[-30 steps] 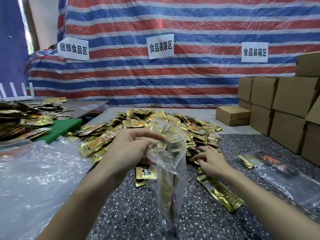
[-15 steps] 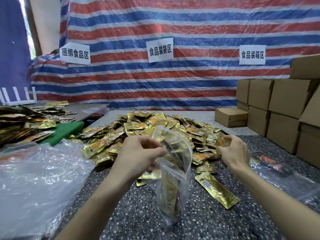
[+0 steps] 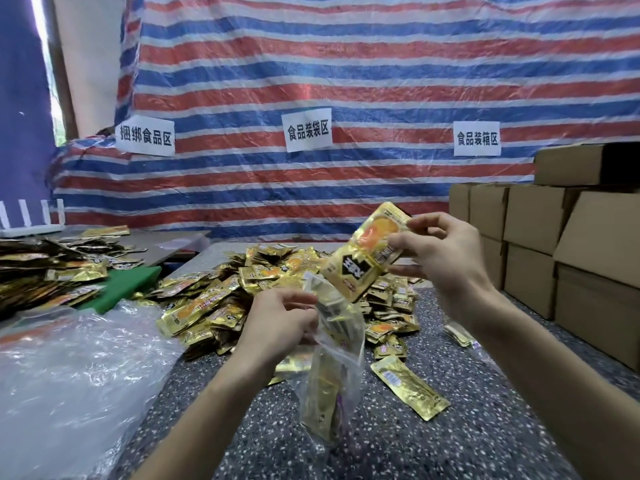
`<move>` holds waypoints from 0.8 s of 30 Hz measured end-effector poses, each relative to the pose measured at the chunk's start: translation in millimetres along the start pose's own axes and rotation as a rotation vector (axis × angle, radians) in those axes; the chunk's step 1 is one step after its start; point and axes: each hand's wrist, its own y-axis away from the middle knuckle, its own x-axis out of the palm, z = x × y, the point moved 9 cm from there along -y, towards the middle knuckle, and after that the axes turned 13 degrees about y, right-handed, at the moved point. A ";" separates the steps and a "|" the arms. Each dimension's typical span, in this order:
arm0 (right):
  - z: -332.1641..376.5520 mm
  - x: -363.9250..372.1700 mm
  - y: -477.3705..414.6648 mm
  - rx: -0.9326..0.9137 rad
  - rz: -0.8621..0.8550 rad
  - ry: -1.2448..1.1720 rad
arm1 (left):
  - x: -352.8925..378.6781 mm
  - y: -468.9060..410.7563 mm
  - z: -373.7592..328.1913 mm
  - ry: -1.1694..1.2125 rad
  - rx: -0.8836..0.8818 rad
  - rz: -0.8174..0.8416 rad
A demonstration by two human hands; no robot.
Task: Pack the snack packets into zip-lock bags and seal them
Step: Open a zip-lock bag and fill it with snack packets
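Note:
My left hand (image 3: pixel 277 323) grips the open mouth of a clear zip-lock bag (image 3: pixel 332 368) that hangs upright above the speckled table (image 3: pixel 467 438), with gold packets inside it. My right hand (image 3: pixel 440 261) pinches a gold snack packet (image 3: pixel 363 261) tilted just above the bag's mouth. A big heap of gold snack packets (image 3: pixel 249 292) lies behind the bag. One loose packet (image 3: pixel 408 391) lies flat on the table to the right of the bag.
Crumpled clear plastic (image 3: pixel 69 382) covers the near left. Another pile of packets (image 3: pixel 45 265) and a green board (image 3: pixel 128 285) lie at the far left. Stacked cardboard boxes (image 3: pixel 561 244) line the right side. A striped tarp (image 3: pixel 346 81) with paper signs hangs behind.
My right hand picked a packet from the heap, lifted it and brought it over the bag's mouth. My left hand kept holding the bag. The camera tilted up.

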 end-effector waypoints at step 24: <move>-25.2 81.0 65.2 -0.122 0.548 0.701 | -9.5 6.1 -7.4 0.249 0.037 -0.115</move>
